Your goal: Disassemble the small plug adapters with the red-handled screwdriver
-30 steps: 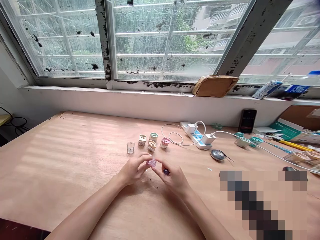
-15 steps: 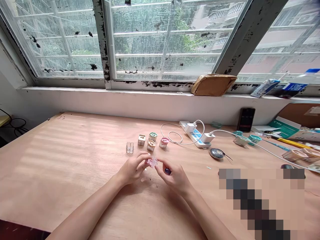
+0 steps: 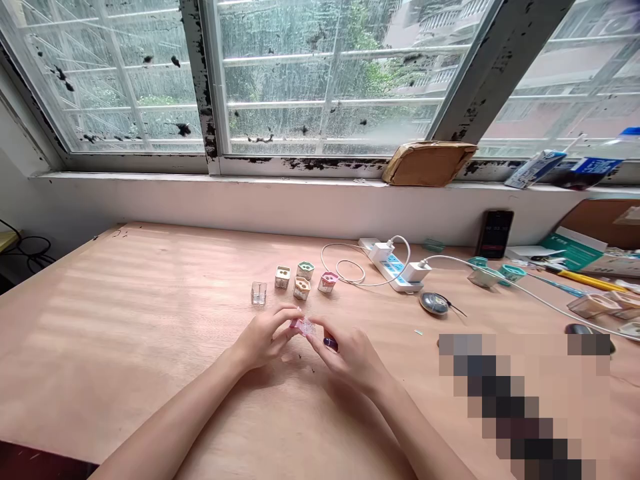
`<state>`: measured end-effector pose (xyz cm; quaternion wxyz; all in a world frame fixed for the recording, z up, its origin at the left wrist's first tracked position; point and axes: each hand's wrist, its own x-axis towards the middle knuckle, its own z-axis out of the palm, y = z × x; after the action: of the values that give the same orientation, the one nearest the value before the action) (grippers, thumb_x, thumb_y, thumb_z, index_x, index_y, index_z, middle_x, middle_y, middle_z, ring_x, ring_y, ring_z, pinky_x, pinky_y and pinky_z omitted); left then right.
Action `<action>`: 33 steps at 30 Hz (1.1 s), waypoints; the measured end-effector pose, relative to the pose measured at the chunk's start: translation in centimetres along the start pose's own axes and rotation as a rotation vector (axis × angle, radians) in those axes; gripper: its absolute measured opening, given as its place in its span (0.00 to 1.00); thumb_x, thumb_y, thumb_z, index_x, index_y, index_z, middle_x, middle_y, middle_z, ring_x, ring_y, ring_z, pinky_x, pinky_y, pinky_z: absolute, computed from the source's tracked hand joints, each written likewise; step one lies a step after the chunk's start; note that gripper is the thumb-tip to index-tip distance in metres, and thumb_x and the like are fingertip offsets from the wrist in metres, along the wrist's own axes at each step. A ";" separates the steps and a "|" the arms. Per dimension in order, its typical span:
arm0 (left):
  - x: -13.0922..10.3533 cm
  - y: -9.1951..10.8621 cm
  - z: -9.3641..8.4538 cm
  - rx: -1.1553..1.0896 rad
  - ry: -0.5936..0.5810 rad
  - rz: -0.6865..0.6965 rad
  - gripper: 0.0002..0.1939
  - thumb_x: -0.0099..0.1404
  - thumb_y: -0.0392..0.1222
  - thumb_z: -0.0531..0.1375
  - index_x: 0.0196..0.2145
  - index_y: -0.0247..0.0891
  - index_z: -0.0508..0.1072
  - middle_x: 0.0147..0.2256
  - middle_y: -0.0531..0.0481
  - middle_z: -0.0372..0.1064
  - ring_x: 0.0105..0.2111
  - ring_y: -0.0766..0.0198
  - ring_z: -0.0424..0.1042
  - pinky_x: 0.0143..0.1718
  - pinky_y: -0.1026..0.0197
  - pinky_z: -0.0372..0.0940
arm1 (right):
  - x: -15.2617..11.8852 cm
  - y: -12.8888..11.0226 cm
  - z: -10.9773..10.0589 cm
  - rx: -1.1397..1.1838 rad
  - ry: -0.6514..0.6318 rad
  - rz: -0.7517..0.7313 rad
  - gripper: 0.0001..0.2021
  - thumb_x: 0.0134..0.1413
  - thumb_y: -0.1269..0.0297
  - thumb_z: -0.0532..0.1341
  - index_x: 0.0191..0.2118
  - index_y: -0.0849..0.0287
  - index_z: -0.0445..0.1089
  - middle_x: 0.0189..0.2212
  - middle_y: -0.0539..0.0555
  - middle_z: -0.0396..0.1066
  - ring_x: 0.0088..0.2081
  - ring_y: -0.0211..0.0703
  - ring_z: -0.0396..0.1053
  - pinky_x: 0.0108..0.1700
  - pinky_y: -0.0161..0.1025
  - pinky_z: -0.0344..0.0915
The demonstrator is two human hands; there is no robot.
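Note:
My left hand [image 3: 265, 339] pinches a pink, partly clear plastic part [image 3: 303, 326], which looks like a piece of a pencil sharpener. On its other side the fingertips of my right hand [image 3: 345, 350] touch or nearly touch the same part. A small dark-handled tool [image 3: 331, 343] is tucked in my right hand; its tip cannot be made out. Beyond the hands stand small two-hole pencil sharpeners: a pink one [image 3: 328, 282], a green one [image 3: 305, 270], an orange-brown one [image 3: 301, 288] and a beige one [image 3: 283, 277]. Beside them is a clear plastic case [image 3: 259, 293].
Tiny dark bits [image 3: 313, 370] lie below my hands on the wooden table [image 3: 125, 333]. A white power strip [image 3: 395, 267] with cables is at the back. To the right are a round dark object [image 3: 435, 304], a phone [image 3: 494, 235] and green sharpener pieces [image 3: 511, 274].
The pink part is turned slightly between my fingers. My right hand has shifted a little left, closer to it, and the dark handle has moved with it.

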<state>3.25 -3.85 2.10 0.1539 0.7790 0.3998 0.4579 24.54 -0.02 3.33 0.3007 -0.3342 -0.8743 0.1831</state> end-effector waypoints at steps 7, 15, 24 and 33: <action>-0.1 -0.1 0.1 -0.010 0.020 0.013 0.12 0.73 0.39 0.56 0.53 0.40 0.71 0.44 0.43 0.73 0.43 0.59 0.75 0.45 0.58 0.73 | 0.1 0.5 0.2 0.175 -0.041 0.080 0.20 0.66 0.50 0.57 0.51 0.59 0.76 0.18 0.44 0.58 0.20 0.35 0.55 0.25 0.33 0.53; 0.0 0.0 0.0 -0.015 0.019 -0.015 0.11 0.73 0.39 0.56 0.51 0.38 0.72 0.44 0.42 0.74 0.43 0.60 0.75 0.45 0.58 0.73 | 0.1 0.5 0.7 0.200 -0.008 0.118 0.20 0.65 0.50 0.58 0.49 0.60 0.77 0.18 0.45 0.58 0.20 0.36 0.55 0.24 0.34 0.52; 0.0 0.1 0.0 -0.035 0.027 -0.029 0.10 0.73 0.40 0.57 0.48 0.38 0.74 0.44 0.42 0.75 0.43 0.59 0.76 0.44 0.58 0.73 | 0.0 0.6 1.0 0.202 0.015 0.111 0.21 0.65 0.48 0.57 0.47 0.60 0.77 0.17 0.45 0.61 0.19 0.36 0.56 0.23 0.34 0.54; -0.1 0.6 -0.3 -0.005 0.011 -0.024 0.09 0.72 0.38 0.58 0.48 0.38 0.74 0.43 0.43 0.75 0.41 0.59 0.76 0.43 0.58 0.73 | -0.1 0.0 0.8 0.241 0.027 0.098 0.17 0.65 0.53 0.58 0.46 0.61 0.76 0.18 0.45 0.60 0.20 0.36 0.56 0.24 0.34 0.52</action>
<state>3.25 -4.37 2.56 0.1590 0.7713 0.4087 0.4614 24.05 -0.20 2.69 0.3413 -0.3403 -0.8245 0.2966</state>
